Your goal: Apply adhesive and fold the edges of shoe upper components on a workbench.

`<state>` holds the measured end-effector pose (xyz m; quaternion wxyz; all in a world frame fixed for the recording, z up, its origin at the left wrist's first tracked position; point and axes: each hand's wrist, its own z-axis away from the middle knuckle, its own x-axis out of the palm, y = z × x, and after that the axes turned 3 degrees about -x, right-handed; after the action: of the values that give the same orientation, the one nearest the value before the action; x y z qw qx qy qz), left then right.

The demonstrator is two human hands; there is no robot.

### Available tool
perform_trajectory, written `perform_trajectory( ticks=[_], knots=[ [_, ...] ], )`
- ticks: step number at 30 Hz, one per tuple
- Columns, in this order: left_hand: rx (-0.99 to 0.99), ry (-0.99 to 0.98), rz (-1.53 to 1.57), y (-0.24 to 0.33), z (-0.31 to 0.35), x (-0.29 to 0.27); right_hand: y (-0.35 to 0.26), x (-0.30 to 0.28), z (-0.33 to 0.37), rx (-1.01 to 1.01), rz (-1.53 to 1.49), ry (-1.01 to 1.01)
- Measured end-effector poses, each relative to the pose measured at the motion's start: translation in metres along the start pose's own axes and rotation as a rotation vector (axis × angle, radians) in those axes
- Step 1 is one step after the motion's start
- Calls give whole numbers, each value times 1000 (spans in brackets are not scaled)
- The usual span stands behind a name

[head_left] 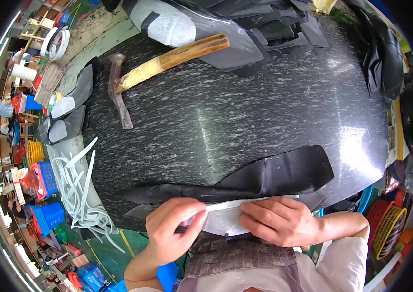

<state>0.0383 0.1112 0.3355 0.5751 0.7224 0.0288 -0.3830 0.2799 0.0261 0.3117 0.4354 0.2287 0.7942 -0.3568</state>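
At the near edge of the table (265, 104), the left hand (172, 225) has its fingers clamped on a white strip (227, 204); the right hand's (282, 221) fingers clamp it along a black piece (287, 173). Yellow basket (392, 228), right of table: contents unclear.

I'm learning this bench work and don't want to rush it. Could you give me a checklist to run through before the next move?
1. Left hand has the white strip: ok, pinched between thumb and finger.
2. Right hand at the work: ok, its fingers are beside the strip.
3. Strip straight between the hands: ok, no kink shows.
4. Strip bonded to the piece beneath: cannot tell.
5. Hammer clear of both hands: ok, it lies farther back on the dark tabletop.
6. Loose pale strips sorted: not ok, they lie tangled at the left edge.
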Motion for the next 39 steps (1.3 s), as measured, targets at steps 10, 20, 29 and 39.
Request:
perform_trajectory(
  ticks=[10, 20, 29, 39],
  knots=[
    [153, -197, -267, -14, -8, -14, -12, 24, -39, -22, -34, 25],
    [86, 61, -169, -26, 5, -24, -18, 20, -58, 58, -25, -101],
    [227, 92, -495, -26, -3, -41, -16, 29, -69, 47, 17, -126],
    [276, 110, -397, -46, -11, -41, -17, 27, -67, 44, 12, -142]
  ],
)
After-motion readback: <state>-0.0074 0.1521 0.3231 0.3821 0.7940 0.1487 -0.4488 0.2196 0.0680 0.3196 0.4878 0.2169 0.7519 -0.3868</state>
